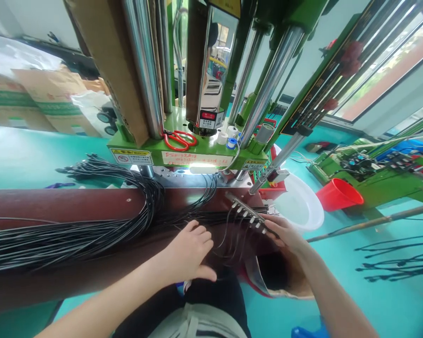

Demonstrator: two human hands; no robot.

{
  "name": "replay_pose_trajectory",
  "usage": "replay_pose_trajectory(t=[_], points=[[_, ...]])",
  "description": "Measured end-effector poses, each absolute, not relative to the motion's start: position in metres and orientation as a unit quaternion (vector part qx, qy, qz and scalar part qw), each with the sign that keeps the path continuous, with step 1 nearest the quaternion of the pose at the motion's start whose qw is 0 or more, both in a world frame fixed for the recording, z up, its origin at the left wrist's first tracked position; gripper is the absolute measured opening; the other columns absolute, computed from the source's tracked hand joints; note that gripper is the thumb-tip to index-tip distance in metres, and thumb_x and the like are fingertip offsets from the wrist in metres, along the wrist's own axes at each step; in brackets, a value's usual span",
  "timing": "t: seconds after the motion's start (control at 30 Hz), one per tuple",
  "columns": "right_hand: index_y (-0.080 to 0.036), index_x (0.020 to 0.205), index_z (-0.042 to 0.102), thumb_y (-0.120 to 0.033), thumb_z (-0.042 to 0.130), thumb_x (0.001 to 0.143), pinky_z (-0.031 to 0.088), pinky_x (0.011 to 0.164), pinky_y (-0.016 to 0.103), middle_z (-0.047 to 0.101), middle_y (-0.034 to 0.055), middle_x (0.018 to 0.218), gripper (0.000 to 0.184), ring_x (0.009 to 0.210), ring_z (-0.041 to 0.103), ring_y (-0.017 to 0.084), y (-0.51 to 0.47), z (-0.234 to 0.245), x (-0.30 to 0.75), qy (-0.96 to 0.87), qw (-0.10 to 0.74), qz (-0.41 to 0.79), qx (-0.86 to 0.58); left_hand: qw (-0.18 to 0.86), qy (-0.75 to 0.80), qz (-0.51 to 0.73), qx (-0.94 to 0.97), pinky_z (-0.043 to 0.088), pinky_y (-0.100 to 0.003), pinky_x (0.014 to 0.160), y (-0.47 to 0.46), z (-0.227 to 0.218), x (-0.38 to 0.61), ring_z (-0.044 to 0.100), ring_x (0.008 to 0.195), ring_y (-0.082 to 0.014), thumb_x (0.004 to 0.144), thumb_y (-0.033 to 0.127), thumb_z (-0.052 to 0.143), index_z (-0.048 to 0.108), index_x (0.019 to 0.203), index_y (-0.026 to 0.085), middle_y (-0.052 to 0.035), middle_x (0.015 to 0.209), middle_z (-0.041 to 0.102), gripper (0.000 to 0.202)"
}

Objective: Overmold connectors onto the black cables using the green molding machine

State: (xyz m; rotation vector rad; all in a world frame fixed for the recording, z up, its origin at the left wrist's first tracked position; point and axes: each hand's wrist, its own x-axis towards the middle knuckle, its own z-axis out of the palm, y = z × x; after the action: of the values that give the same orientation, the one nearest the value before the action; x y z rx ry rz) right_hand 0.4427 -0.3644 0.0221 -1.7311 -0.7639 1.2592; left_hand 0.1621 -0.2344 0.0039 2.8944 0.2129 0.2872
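In the head view, my right hand [284,232] grips the near end of a narrow metal bar [245,209] fitted with a row of several small silver connectors. Thin black cables hang from the bar toward the bench edge. My left hand [195,251] hovers in front of the bench, its thumb stretched away from loosely bent fingers, with nothing visible in it. Just beyond that hand, loose black cable ends [204,195] run over the brown bench [102,202]. A thick bundle of black cables [74,241] lies along the bench to the left.
A green press machine [204,155] with steel columns stands ahead, red-handled scissors [179,140] on its ledge. An open bin [285,293] sits below my right forearm. To the right are a white tub [305,202], a red bucket [340,195] and hanging black cables [398,265].
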Motion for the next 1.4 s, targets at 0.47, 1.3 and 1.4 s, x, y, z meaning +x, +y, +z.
replay_pose_trajectory(t=[0.47,1.3,1.4], points=[[-0.012,0.093,0.065,-0.021,0.051,0.079,0.045,0.065,0.027,0.063,0.0042,0.076,0.022,0.070,0.057,0.015,-0.236,0.035,0.461,-0.722,0.056,0.281,-0.630,0.028,0.067,0.022,0.997,0.039,-0.032,0.060,-0.246,-0.016,0.196,0.057,0.061,-0.0188,0.084,0.017,0.038,0.052,0.077,0.014,-0.0080,0.066,0.060,0.016],[-0.012,0.092,0.066,-0.009,0.053,0.074,0.042,0.084,0.033,0.058,0.0077,0.088,0.023,0.086,0.055,0.019,-0.209,0.002,0.464,-0.753,0.090,0.179,-0.627,0.124,0.120,0.007,0.985,0.046,-0.035,0.052,-0.244,-0.021,0.235,0.063,0.062,-0.0248,0.087,0.027,0.038,0.053,0.085,0.012,-0.0112,0.071,0.063,0.021],[-0.014,0.099,0.063,-0.011,0.051,0.074,0.042,0.084,0.034,0.059,0.0083,0.093,0.028,0.090,0.055,0.020,-0.204,0.009,0.458,-0.750,0.103,0.164,-0.632,0.142,0.119,0.039,0.982,0.047,-0.038,0.064,-0.243,-0.004,0.226,0.059,0.080,-0.0269,0.073,0.041,0.061,0.053,0.094,0.012,-0.0121,0.088,0.061,0.037]])
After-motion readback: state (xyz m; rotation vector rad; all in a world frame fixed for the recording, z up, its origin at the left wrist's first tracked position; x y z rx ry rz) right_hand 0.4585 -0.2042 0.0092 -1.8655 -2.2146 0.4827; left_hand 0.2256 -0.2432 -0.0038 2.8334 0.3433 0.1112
